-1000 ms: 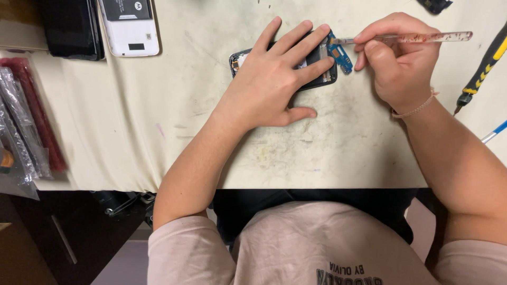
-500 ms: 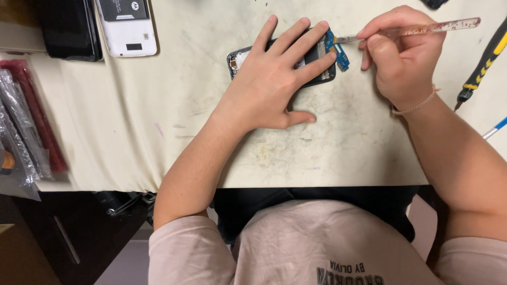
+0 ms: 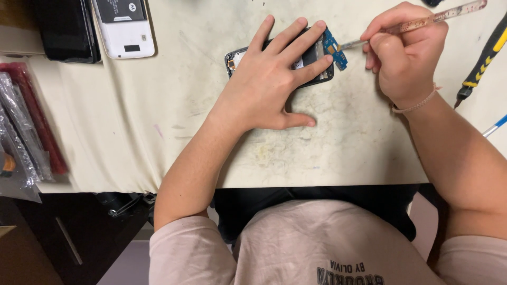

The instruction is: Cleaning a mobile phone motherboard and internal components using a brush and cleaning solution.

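My left hand (image 3: 269,79) lies flat with spread fingers on an opened black phone (image 3: 317,53), pinning it to the cream table (image 3: 158,116). A small blue circuit board (image 3: 334,48) sticks out at the phone's right end. My right hand (image 3: 404,53) grips a clear-handled screwdriver (image 3: 422,22) like a pen; its metal tip touches the blue board. Most of the phone is hidden under my left hand.
A white phone with its back off (image 3: 124,29) and a black device (image 3: 66,31) lie at the far left. Red and clear packets (image 3: 26,126) sit at the left table edge. A yellow-black screwdriver (image 3: 483,60) and a blue tool (image 3: 495,125) lie at right.
The screwdriver tip has shifted slightly along the blue board. My left hand stays pressed on the phone.
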